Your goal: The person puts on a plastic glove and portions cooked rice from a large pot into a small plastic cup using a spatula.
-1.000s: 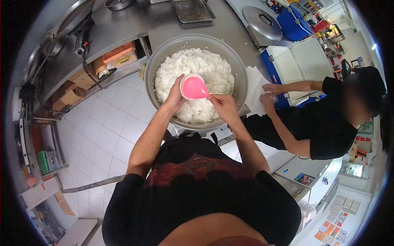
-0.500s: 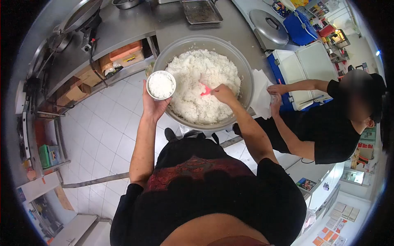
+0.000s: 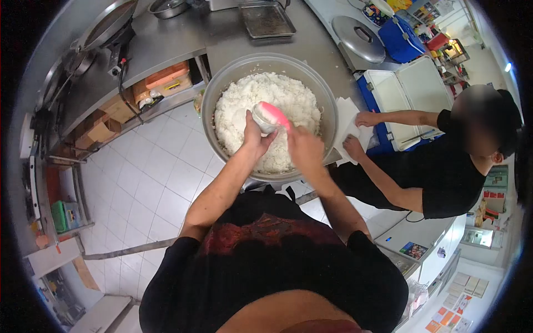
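A large round metal pot [image 3: 210, 119] full of white rice [image 3: 294, 91] stands in front of me. Over the rice, my left hand [image 3: 255, 137] is wrapped round a small white bowl [image 3: 262, 123], which is tilted. My right hand [image 3: 305, 147], slightly blurred, grips a pink paddle [image 3: 276, 112] by its handle. The paddle's blade lies across the bowl's mouth, with some white rice showing beside it. How full the bowl is, I cannot tell.
At the right a person in black [image 3: 422, 177] has both hands on white paper [image 3: 347, 119] beside the pot. Behind it are an open blue and white cooler [image 3: 388, 91], a round metal lid [image 3: 358, 39] and a metal tray [image 3: 267, 19] on the steel counter [image 3: 227, 41].
The bowl has moved right, from the pot's left rim to above the rice, and tilted. The pink paddle has risen out of the rice to the bowl. The other person's hands have shifted on the paper.
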Demonstrator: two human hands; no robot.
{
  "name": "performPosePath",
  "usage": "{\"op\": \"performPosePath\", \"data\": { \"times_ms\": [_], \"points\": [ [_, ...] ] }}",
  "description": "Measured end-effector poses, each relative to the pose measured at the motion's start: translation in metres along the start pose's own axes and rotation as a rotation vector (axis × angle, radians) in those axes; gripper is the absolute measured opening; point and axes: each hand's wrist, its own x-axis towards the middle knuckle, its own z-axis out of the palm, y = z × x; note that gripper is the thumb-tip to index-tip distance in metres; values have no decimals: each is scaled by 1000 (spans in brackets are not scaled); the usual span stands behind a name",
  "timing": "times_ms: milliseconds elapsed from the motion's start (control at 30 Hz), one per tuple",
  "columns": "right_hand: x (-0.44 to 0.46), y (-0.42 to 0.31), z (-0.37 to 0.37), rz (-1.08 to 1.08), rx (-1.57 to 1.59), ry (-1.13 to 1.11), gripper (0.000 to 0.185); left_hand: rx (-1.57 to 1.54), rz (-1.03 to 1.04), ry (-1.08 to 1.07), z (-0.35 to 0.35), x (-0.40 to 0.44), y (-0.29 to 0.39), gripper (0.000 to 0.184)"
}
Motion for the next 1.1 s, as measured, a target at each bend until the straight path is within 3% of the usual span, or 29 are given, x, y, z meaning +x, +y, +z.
{"op": "performPosePath", "data": {
  "times_ms": [100,133,233,267,367,500,600,700,833,933,1033,1067,1100],
  "points": [
    [-12,-4,-8,-24,7,3,33,116,-36,-97,-1,11,0,57],
    [-7,3,-19,-8,13,-88,29,109,-62,-109,0,6,4,59],
    [1,30,-39,122,302,118,24,110,-60,-294,-2,-3,9,61],
    [4,32,-47,300,533,89,20,123,-44,-305,0,-6,12,61],
    [-7,47,-17,297,870,-163,19,176,15,-319,3,-12,9,63],
    [-21,7,6,348,798,-60,19,278,120,-319,6,-14,0,62],
    [-11,35,11,365,848,-229,21,287,124,-320,-9,-5,4,61],
    [-1,45,-5,455,909,-140,22,310,422,-379,-22,32,2,58],
    [-13,39,-18,312,660,366,19,226,654,-273,-11,37,7,54],
    [-18,16,-60,49,499,332,19,223,698,-181,-8,36,10,52],
    [-25,18,-53,-123,275,122,25,10,646,-68,22,11,17,52],
    [-31,32,-44,-174,226,177,25,2,648,-219,15,18,22,46],
    [-36,51,-40,-148,164,162,25,17,698,-238,11,27,24,46]
  ]
}}
